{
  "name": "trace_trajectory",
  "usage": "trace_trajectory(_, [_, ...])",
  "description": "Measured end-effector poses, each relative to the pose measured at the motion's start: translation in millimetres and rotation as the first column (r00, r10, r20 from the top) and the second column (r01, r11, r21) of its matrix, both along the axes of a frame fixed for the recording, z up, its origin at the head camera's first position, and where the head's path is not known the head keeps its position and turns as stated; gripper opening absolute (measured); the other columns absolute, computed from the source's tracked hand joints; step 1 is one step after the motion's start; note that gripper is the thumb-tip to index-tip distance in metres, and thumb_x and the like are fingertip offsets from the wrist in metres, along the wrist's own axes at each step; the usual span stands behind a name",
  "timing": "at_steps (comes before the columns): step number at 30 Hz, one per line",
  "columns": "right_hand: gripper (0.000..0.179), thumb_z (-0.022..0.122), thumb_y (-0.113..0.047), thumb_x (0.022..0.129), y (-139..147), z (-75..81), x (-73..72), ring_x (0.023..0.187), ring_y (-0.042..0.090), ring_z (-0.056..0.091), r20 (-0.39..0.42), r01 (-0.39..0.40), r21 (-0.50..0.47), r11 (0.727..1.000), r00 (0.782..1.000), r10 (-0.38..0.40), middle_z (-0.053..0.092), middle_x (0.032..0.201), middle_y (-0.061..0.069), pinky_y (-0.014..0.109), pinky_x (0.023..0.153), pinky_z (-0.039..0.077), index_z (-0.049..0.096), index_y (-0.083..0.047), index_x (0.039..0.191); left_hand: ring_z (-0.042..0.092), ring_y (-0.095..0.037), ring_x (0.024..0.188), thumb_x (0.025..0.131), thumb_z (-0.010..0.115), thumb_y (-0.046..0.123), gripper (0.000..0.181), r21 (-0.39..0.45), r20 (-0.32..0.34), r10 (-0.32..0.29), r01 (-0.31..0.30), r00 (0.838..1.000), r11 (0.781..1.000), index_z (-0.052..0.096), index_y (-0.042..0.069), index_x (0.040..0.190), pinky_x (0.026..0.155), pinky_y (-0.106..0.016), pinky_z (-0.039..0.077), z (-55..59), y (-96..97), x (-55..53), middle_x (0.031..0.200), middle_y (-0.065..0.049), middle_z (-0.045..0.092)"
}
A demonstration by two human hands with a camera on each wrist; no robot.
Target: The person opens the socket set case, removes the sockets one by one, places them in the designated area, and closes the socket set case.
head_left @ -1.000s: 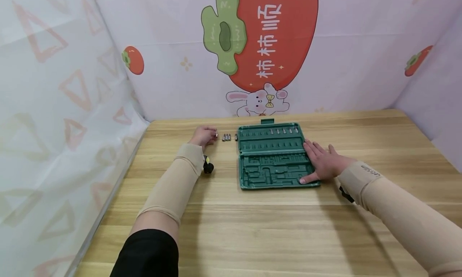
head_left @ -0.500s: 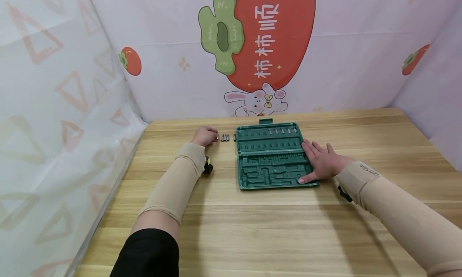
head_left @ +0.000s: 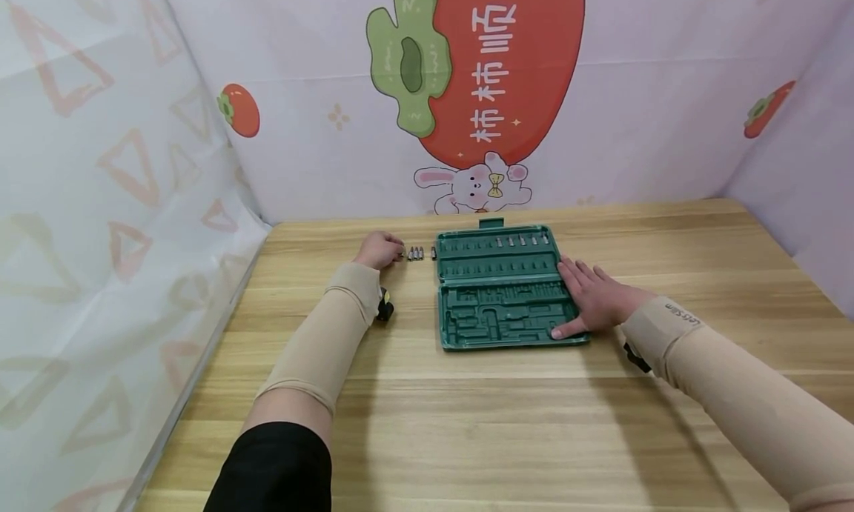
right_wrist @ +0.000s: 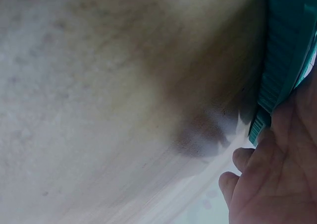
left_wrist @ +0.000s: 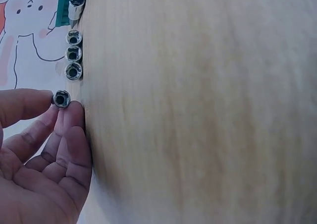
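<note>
My left hand (head_left: 379,251) is at the back of the table, left of an open green socket case (head_left: 507,345). In the left wrist view its thumb and fingers pinch a small metal socket (left_wrist: 61,99) low over the wood. Three more sockets (left_wrist: 74,54) stand in a row beside it, and another socket (left_wrist: 76,7) stands by the case. My right hand (head_left: 596,298) rests spread on the case's right edge, thumb on the lower half. Its palm and fingers lie against the green side wall in the right wrist view. Several sockets (head_left: 523,241) sit in the case's top row.
The wooden table (head_left: 467,438) extends in front of the case and to both sides. A printed cloth backdrop (head_left: 307,164) rises behind its far edge. White patterned cloth (head_left: 133,275) hangs along the left side.
The left hand has lowered the pinched socket toward the table, a little nearer the row of three. The right hand has stayed on the case; the head view has shifted slightly.
</note>
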State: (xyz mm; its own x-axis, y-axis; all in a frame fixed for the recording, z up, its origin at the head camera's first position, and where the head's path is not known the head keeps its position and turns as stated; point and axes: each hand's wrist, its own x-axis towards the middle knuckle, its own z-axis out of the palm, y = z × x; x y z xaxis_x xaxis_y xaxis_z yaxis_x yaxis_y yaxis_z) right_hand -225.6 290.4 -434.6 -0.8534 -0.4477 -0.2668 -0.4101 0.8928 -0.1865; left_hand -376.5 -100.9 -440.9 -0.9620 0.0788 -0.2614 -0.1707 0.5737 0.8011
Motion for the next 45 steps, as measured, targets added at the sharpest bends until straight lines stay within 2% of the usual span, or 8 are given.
trace_trajectory(4, [0.128, 0.072, -0.069, 0.085, 1, -1.5, 0.2, 0.145, 0.062, 0.013, 0.0, 0.0, -0.008, 1.0, 1.0, 0.0, 0.009, 0.16, 0.042, 0.072, 0.115, 0.016, 0.013, 0.022, 0.153, 0.063, -0.018, 0.084, 0.103, 0.059, 0.005, 0.027, -0.018, -0.006, -0.023, 0.023, 1.0, 1.0, 0.066, -0.004, 0.128, 0.065, -0.022, 0.049, 0.4, 2.1, -0.7, 0.113, -0.017, 0.069])
trace_trajectory(9, [0.128, 0.071, -0.07, 0.085, 0, -1.3, 0.8, 0.145, 0.062, 0.013, 0.006, 0.008, -0.009, 1.0, 1.0, -0.008, 0.009, 0.161, 0.042, 0.072, 0.115, 0.016, 0.012, 0.021, 0.153, 0.06, -0.018, 0.08, 0.103, 0.06, 0.007, 0.023, -0.079, -0.035, -0.052, 0.049, 0.998, 0.996, 0.067, -0.004, 0.122, 0.065, -0.025, 0.048, 1.3, 4.4, 0.0, 0.105, -0.015, 0.068])
trace_trajectory(18, [0.128, 0.072, -0.069, 0.085, -1, 2.0, 1.8, 0.146, 0.061, 0.013, 0.02, 0.022, -0.011, 1.0, 1.0, -0.021, 0.007, 0.162, 0.04, 0.073, 0.114, 0.015, 0.012, 0.02, 0.154, 0.057, -0.021, 0.087, 0.103, 0.061, 0.01, 0.024, -0.15, -0.07, -0.084, 0.073, 0.994, 0.986, 0.067, -0.004, 0.121, 0.073, -0.03, 0.048, 2.1, 3.7, 3.9, 0.113, -0.017, 0.066])
trace_trajectory(22, [0.128, 0.072, -0.069, 0.085, -1, 0.9, 0.9, 0.146, 0.061, 0.013, 0.021, 0.027, -0.007, 1.0, 0.999, -0.026, 0.007, 0.162, 0.04, 0.073, 0.114, 0.014, 0.011, 0.02, 0.154, 0.058, -0.023, 0.09, 0.1, 0.064, 0.012, 0.024, -0.203, -0.076, -0.136, 0.118, 0.988, 0.972, 0.069, -0.004, 0.118, 0.076, -0.033, 0.05, 4.6, 3.8, 5.8, 0.112, -0.017, 0.067])
trace_trajectory(27, [0.129, 0.071, -0.07, 0.085, -2, -0.5, -0.4, 0.146, 0.062, 0.012, 0.026, 0.031, -0.012, 0.999, 0.999, -0.031, 0.006, 0.162, 0.04, 0.074, 0.114, 0.013, 0.011, 0.02, 0.155, 0.059, -0.026, 0.096, 0.1, 0.061, 0.011, 0.024, -0.296, -0.097, -0.187, 0.151, 0.978, 0.943, 0.071, -0.003, 0.116, 0.083, -0.037, 0.051, 7.7, 6.7, 8.3, 0.116, -0.018, 0.067])
trace_trajectory(37, [0.13, 0.071, -0.071, 0.084, 0, -1.0, -0.1, 0.146, 0.061, 0.013, 0.027, 0.035, -0.025, 0.999, 0.999, -0.034, 0.007, 0.162, 0.039, 0.075, 0.114, 0.013, 0.011, 0.019, 0.155, 0.058, -0.024, 0.088, 0.102, 0.059, 0.012, 0.018, -0.34, -0.119, -0.16, 0.112, 0.98, 0.934, 0.07, -0.001, 0.109, 0.079, -0.037, 0.051, 4.9, 13.0, 8.5, 0.108, -0.016, 0.067])
trace_trajectory(41, [0.131, 0.072, -0.072, 0.083, 1, -2.1, -0.3, 0.146, 0.061, 0.013, 0.036, 0.036, -0.04, 0.999, 0.999, -0.035, 0.006, 0.163, 0.039, 0.075, 0.113, 0.012, 0.012, 0.019, 0.155, 0.058, -0.024, 0.089, 0.102, 0.059, 0.012, 0.019, -0.333, -0.117, -0.159, 0.112, 0.98, 0.936, 0.07, -0.002, 0.11, 0.08, -0.037, 0.05, 5.1, 12.8, 8.8, 0.109, -0.016, 0.067])
trace_trajectory(45, [0.132, 0.072, -0.072, 0.082, 1, -2.5, -0.9, 0.146, 0.061, 0.013, 0.036, 0.037, -0.039, 0.999, 0.999, -0.035, 0.007, 0.163, 0.039, 0.075, 0.114, 0.012, 0.012, 0.019, 0.155, 0.056, -0.023, 0.085, 0.104, 0.056, 0.013, 0.021, -0.315, -0.108, -0.149, 0.108, 0.983, 0.943, 0.068, -0.002, 0.112, 0.076, -0.035, 0.048, 6.8, 12.7, 8.7, 0.104, -0.015, 0.065])
